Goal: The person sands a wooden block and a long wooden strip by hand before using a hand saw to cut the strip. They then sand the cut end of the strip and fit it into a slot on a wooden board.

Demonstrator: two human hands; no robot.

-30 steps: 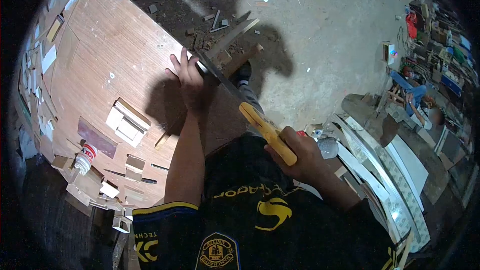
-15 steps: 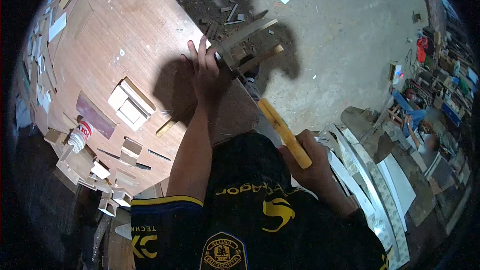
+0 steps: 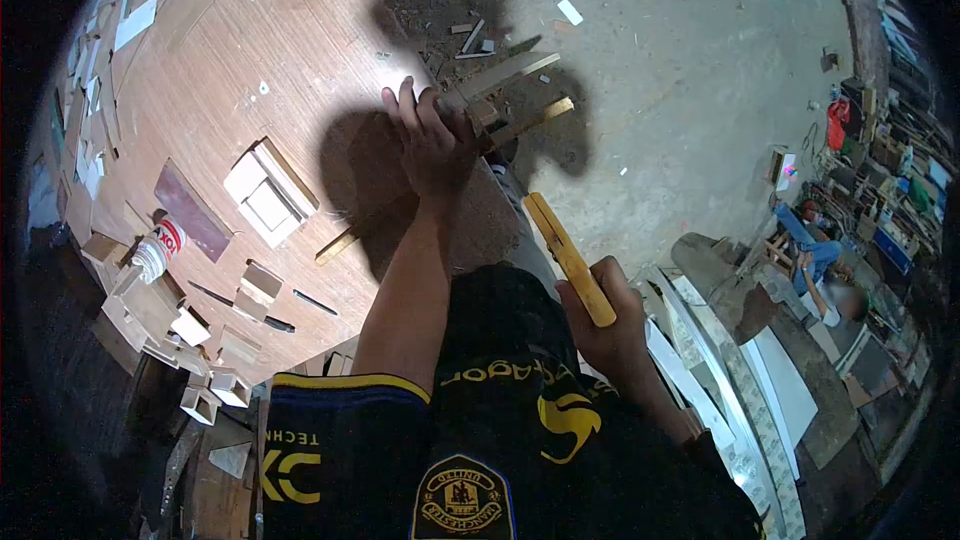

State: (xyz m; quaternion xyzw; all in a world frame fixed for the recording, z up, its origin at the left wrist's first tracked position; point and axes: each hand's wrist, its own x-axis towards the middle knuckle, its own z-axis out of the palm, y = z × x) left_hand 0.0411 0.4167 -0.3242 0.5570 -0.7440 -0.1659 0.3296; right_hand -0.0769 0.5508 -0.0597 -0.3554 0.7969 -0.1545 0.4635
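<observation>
My left hand [image 3: 436,145] lies at the table edge with its fingers spread out. Its thumb side touches wooden pieces that jut past the edge: a pale flat strip [image 3: 515,74] and a narrower yellowish strip [image 3: 545,116]. How these join under the hand is hidden. Lower right, my right hand [image 3: 612,325] is closed around the near end of a yellow wooden handle [image 3: 565,255] with a dark slot along it. Its far end points toward the table edge, short of the left hand. Whether a blade is fitted cannot be made out.
On the wooden table [image 3: 300,40] lie a white box-like piece [image 3: 268,192], a purple-brown board [image 3: 190,210], a white-red bottle [image 3: 160,248], a dark pen [image 3: 315,302] and small wooden boxes [image 3: 215,395]. Offcuts litter the floor [image 3: 690,70]. A person [image 3: 822,280] sits far right near long panels [image 3: 715,350].
The view has shifted a little, so the table appears farther right. My left hand has turned slightly and stays by the wooden strips. The handle in my right hand has tilted a little.
</observation>
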